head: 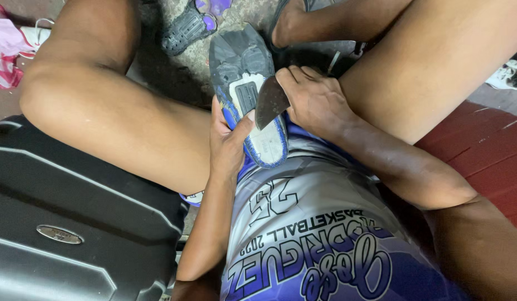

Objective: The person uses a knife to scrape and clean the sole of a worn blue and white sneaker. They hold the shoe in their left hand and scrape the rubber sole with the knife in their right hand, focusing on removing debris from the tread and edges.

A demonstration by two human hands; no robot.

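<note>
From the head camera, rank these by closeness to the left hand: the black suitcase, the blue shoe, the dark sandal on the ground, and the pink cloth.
1. Blue shoe: gripped sole-up by the left hand, centre of view.
2. Dark sandal: on the ground above the shoe, top centre.
3. Black suitcase: lower left, beyond the thigh; its near edge is close to call against the sandal.
4. Pink cloth: top-left corner.

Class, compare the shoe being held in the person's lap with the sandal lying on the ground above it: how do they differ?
The held shoe is sole-up, gripped by the left hand, while the right hand presses a blade on it; the sandal lies untouched on the ground. The shoe has a blue-edged, grey-and-white sole; the sandal is dark with purple trim. The shoe shows whole; the sandal is cut off. Both look worn.
</note>
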